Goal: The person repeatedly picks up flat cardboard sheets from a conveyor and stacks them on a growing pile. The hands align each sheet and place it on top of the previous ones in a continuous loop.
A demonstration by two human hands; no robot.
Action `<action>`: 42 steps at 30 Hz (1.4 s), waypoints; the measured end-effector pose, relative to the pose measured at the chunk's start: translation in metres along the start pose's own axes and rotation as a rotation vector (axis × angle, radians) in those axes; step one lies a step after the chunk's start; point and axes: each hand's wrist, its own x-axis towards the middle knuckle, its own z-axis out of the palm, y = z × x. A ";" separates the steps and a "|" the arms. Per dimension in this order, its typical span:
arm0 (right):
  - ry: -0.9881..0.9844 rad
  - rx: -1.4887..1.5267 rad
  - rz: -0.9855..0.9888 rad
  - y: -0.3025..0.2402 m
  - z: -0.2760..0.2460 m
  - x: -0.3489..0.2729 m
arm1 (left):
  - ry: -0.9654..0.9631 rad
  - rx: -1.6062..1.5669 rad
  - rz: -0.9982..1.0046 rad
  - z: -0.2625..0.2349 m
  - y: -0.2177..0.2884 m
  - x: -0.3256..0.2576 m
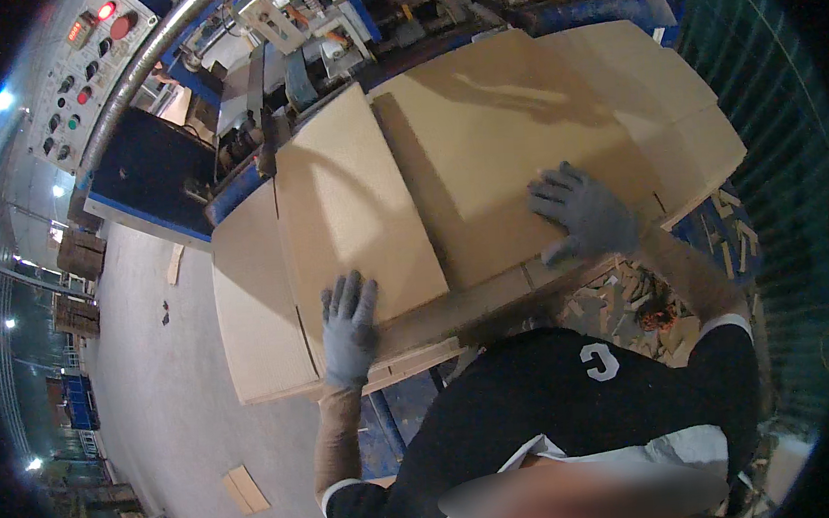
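My left hand, in a grey glove, lies flat with spread fingers on the near edge of a tan board that sits askew on top of a stack. In the same kind of glove, my right hand presses flat on a second, larger tan board to the right. Both boards rest on a wider pile of tan boards in front of me. Neither hand closes around anything.
A blue machine with rollers stands behind the boards, with a grey control panel of red and green buttons at the upper left. Wood offcuts litter the floor at right. Small boards lie on the grey floor at lower left.
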 end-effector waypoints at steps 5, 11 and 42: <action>0.074 0.056 -0.004 0.042 0.020 0.061 | 0.166 -0.012 0.014 0.014 -0.052 0.058; 0.185 0.045 0.116 0.081 0.039 0.129 | 0.174 0.209 -0.077 0.040 -0.101 0.146; 1.038 0.992 1.327 0.293 0.014 -0.303 | 1.801 -1.282 -1.117 -0.026 -0.210 -0.182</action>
